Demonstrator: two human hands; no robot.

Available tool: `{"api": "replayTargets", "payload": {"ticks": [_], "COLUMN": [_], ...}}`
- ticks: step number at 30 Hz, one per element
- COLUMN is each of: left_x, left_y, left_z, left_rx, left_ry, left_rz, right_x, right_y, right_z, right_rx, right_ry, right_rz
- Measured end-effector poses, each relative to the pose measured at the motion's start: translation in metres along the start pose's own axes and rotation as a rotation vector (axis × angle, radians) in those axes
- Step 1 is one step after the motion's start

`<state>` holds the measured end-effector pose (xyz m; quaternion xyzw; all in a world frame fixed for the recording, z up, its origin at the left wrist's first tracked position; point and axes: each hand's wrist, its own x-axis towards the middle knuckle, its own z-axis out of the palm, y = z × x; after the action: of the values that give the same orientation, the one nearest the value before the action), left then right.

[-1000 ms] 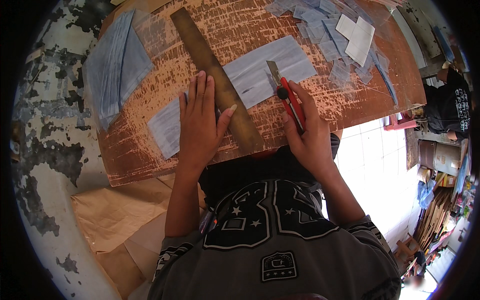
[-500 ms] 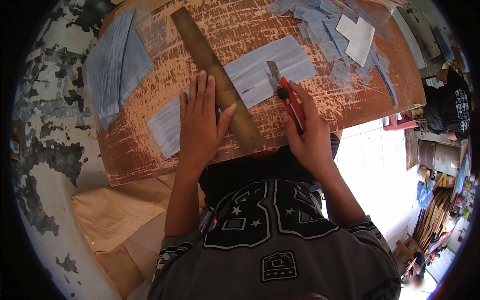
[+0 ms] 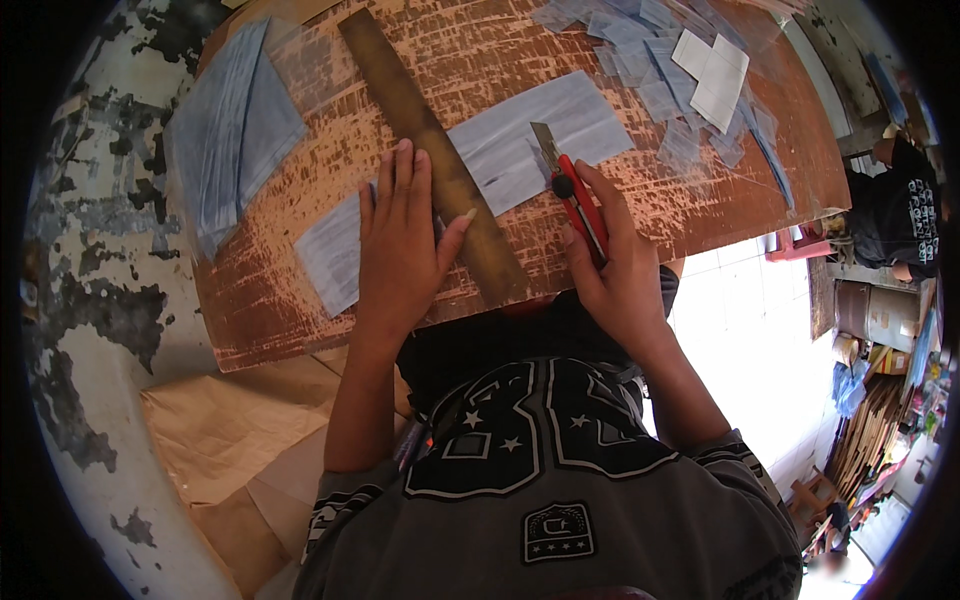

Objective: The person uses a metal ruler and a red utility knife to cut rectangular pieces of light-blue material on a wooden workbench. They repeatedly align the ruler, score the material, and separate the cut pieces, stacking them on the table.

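A bluish, translucent sheet strip point(image 3: 565, 115) lies slantwise across the worn brown tabletop. Over it runs a long, flat, brownish metal ruler point(image 3: 432, 135), reaching down to the table's near edge. My left hand point(image 3: 402, 225) lies flat with fingers stretched, partly on the strip and against the ruler's left side, its thumb on the ruler. In my right hand point(image 3: 618, 255) is a red and black utility knife point(image 3: 580, 205). Its blade is out, pointing away from me above the strip, right of the ruler. Beneath my left hand the strip is hidden.
Folded bluish sheets point(image 3: 225, 140) lie at the table's left. Several cut clear pieces and white cards point(image 3: 712, 75) are heaped at the far right. Brown paper point(image 3: 240, 425) rests below the left edge. Another person in dark clothes point(image 3: 895, 205) is at the right.
Almost nothing differs. The knife in my right hand has shifted very slightly to the left; the left hand, ruler and strip stay essentially in place.
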<state>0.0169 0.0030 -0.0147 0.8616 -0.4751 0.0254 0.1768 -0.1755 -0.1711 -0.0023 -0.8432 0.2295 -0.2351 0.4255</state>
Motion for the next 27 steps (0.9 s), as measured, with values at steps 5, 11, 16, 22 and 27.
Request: {"api": "replayTargets", "payload": {"ticks": [5,11,16,22,27], "left_x": [0.000,0.000,0.000,0.000,-0.001], "left_y": [0.000,-0.003,-0.003,-0.001,-0.001], "left_z": [0.001,0.004,0.007,0.008,0.008], "left_rx": [-0.007,0.015,0.011,-0.005,-0.009], "left_ry": [0.010,0.042,0.042,0.059,0.071], "left_rz": [-0.004,0.015,0.005,-0.001,0.004], "right_x": [0.002,0.025,0.041,0.049,0.047], "right_y": [-0.018,-0.034,-0.046,-0.053,-0.064], "right_z": [-0.001,0.017,0.032,0.039,0.039], "right_rx": [-0.027,-0.132,-0.265,-0.363,-0.376], "right_ry": [-0.044,-0.099,-0.137,-0.165,-0.205], "right_rz": [0.037,-0.076,-0.114,-0.144,-0.115]}}
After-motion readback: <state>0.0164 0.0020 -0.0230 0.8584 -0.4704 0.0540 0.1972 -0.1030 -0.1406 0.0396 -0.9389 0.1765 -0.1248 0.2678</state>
